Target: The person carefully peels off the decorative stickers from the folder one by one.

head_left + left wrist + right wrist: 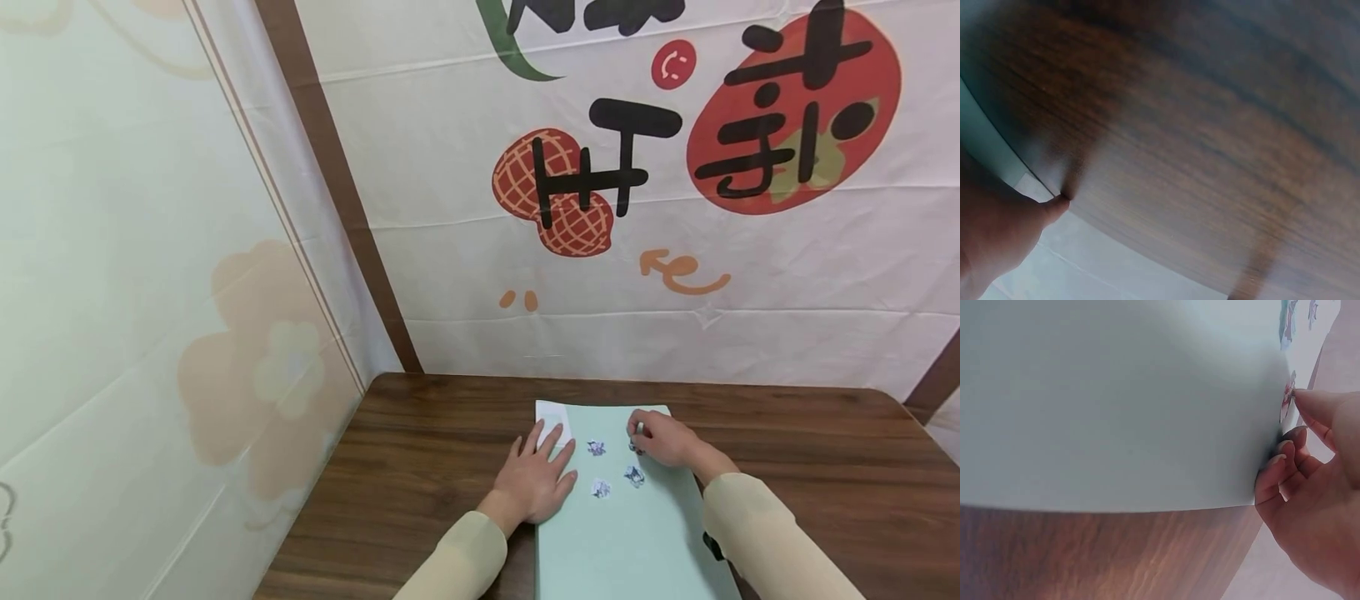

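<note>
- Fingers of the left hand (529,483) lie released and spread, resting over the left edge of a pale mint-green rectangular sheet (600,546) and a white paper slip (555,413) at its far left corner.
- We count 4 small, flat purple-and-white pieces (634,476) on the sheet, roughly in 2 rows of 2, set apart from each other.
- Fingers of the right hand (666,437) are bent over the far right piece (1286,403); in the right wrist view we see 1 fingertip touching it, but we cannot tell whether they grasp it.
- The sheet lies on a dark brown wood-grain tabletop (420,467).
- Above both wrists we see pale cream sleeves (465,554).
- Behind hangs a white printed cloth (442,275) with bold black characters and red shapes.
</note>
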The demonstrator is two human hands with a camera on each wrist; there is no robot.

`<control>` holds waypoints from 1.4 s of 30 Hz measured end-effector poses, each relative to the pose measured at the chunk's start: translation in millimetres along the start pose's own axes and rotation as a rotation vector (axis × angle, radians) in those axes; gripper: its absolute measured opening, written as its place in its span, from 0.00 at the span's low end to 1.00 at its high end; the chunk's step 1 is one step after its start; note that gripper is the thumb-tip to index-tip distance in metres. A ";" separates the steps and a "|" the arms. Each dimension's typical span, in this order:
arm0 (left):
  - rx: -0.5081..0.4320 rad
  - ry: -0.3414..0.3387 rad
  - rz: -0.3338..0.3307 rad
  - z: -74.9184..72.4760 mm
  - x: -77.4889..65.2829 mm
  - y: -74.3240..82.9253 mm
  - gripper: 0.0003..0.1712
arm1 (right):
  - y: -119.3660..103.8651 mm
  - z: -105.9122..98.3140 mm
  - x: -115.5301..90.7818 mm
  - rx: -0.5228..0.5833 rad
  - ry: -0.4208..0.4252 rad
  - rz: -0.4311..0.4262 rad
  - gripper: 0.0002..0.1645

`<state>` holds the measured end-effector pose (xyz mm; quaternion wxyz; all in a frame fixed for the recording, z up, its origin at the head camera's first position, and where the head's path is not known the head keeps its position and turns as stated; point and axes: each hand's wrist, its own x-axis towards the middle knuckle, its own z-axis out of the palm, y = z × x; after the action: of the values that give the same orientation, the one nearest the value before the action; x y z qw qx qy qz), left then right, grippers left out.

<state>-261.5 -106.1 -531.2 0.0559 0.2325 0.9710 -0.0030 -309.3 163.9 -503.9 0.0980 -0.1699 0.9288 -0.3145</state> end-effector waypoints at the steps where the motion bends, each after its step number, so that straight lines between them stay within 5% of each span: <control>1: 0.001 0.002 0.000 0.0 0.2 0.1 0.36 | -0.3 -0.4 -0.4 0.002 0.001 0.000 0.03; 42: 0.006 0.010 -0.005 -4.1 -1.6 3.3 0.36 | 6.1 -6.2 -11.8 0.109 0.021 -0.018 0.03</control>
<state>-259.1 -103.7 -526.9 0.0503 0.2302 0.9718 -0.0051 -301.8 176.3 -501.9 0.0944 -0.1692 0.9096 -0.3674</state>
